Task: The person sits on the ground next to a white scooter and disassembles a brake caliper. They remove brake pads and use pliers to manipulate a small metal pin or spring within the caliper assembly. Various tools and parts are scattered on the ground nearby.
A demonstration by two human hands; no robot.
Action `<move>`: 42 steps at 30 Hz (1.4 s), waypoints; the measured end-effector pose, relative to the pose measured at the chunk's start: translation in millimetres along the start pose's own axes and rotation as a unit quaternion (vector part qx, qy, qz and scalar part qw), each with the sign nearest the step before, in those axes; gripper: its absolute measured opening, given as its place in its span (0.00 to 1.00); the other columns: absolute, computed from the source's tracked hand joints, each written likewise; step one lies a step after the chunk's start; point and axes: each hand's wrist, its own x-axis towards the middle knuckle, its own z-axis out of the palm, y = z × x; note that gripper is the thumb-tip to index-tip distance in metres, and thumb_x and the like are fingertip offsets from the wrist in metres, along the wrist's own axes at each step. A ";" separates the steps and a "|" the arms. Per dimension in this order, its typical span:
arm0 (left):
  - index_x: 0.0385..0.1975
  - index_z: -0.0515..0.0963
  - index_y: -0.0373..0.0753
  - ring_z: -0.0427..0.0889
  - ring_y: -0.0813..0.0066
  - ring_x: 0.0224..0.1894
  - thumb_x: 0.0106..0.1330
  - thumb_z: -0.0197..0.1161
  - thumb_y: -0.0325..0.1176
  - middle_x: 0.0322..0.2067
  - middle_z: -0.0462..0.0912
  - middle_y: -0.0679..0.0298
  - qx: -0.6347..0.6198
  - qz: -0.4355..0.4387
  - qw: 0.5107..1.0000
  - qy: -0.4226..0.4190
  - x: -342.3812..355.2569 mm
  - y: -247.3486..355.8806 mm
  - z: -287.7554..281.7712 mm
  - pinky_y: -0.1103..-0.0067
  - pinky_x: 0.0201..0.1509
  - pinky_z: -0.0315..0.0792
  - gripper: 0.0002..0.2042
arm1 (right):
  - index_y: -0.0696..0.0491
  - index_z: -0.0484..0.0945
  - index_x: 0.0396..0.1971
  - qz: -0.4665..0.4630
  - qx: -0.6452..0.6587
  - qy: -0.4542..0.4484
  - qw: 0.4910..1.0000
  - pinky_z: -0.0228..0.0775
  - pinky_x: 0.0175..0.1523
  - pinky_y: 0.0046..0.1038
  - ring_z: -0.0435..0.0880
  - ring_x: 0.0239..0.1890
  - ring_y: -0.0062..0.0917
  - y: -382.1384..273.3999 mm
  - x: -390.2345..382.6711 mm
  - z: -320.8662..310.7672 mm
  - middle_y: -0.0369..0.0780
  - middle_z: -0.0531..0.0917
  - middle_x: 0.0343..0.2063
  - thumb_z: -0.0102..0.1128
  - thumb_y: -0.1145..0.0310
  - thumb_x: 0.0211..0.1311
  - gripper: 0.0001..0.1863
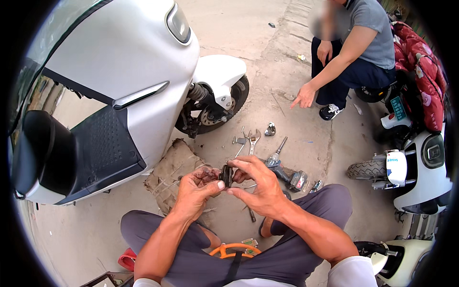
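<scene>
The left hand [195, 187] and right hand [260, 184] are both clamped by their fingers on a small dark part [226, 176], centred above the ground [287, 134]. Beyond it lie a wrench [252, 145] and, to the right, a power driver [283, 175]. A white scooter [129, 52] stands left; at far right a crouching person [374, 36] points downward.

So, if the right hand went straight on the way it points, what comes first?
The small dark part right at the right hand, then probably the left hand; depth is unclear.
</scene>
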 end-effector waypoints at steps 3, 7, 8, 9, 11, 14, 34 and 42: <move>0.48 0.77 0.29 0.85 0.71 0.44 0.63 0.70 0.25 0.44 0.84 0.57 -0.042 -0.015 0.999 -0.027 4.2 8.6 2.6 0.76 0.52 0.80 0.15 | 0.59 0.72 0.61 0.046 0.128 0.045 0.990 0.79 0.54 0.31 0.82 0.49 0.27 8.6 -0.6 -2.0 0.44 0.76 0.57 0.72 0.80 0.54 0.32; 0.49 0.77 0.29 0.86 0.65 0.48 0.66 0.67 0.24 0.46 0.84 0.53 -0.113 -0.018 0.991 -0.068 3.9 10.4 -3.2 0.67 0.58 0.82 0.14 | 0.58 0.71 0.63 0.092 0.274 0.052 0.956 0.78 0.57 0.31 0.78 0.55 0.26 11.3 -0.5 -5.5 0.43 0.76 0.60 0.72 0.82 0.54 0.34; 0.49 0.77 0.30 0.86 0.65 0.48 0.66 0.67 0.25 0.46 0.84 0.53 -0.127 -0.020 0.989 -0.072 4.3 10.7 -4.1 0.67 0.58 0.82 0.13 | 0.58 0.71 0.64 0.106 0.294 0.042 0.949 0.77 0.58 0.30 0.77 0.57 0.26 10.0 1.9 -7.5 0.43 0.76 0.61 0.72 0.82 0.54 0.35; 0.49 0.77 0.30 0.86 0.65 0.48 0.66 0.67 0.25 0.46 0.84 0.53 -0.129 -0.016 0.989 -0.071 3.9 11.4 -5.2 0.67 0.58 0.82 0.13 | 0.58 0.71 0.64 0.104 0.292 0.038 0.950 0.77 0.58 0.30 0.77 0.57 0.26 8.4 2.6 -7.7 0.43 0.76 0.61 0.72 0.82 0.54 0.35; 0.48 0.77 0.32 0.86 0.64 0.49 0.66 0.66 0.24 0.47 0.84 0.53 -0.161 -0.040 0.982 -0.094 2.8 12.7 -7.0 0.66 0.58 0.82 0.12 | 0.59 0.71 0.64 0.115 0.382 0.050 0.915 0.75 0.59 0.30 0.76 0.58 0.27 5.5 1.7 -7.5 0.43 0.76 0.62 0.73 0.82 0.54 0.35; 0.47 0.78 0.33 0.85 0.64 0.50 0.67 0.65 0.24 0.48 0.84 0.54 -0.175 -0.041 0.978 -0.107 3.0 12.5 -7.5 0.65 0.59 0.81 0.11 | 0.60 0.71 0.64 0.114 0.386 0.046 0.914 0.74 0.60 0.31 0.75 0.59 0.27 9.1 0.6 -10.5 0.44 0.75 0.62 0.73 0.82 0.54 0.36; 0.55 0.75 0.28 0.86 0.63 0.49 0.66 0.66 0.27 0.49 0.84 0.52 -0.177 -0.016 0.979 -0.104 0.2 12.1 -7.0 0.68 0.56 0.83 0.19 | 0.61 0.68 0.65 0.149 0.389 0.042 0.908 0.76 0.58 0.29 0.78 0.58 0.26 8.6 2.6 -9.4 0.44 0.74 0.60 0.70 0.83 0.58 0.34; 0.52 0.75 0.30 0.85 0.62 0.51 0.67 0.64 0.24 0.50 0.83 0.52 -0.191 -0.038 0.974 -0.114 3.3 10.6 -6.1 0.66 0.59 0.81 0.15 | 0.62 0.69 0.61 0.139 0.351 0.056 0.924 0.76 0.55 0.25 0.79 0.54 0.23 3.4 3.7 -7.9 0.43 0.77 0.53 0.68 0.82 0.60 0.29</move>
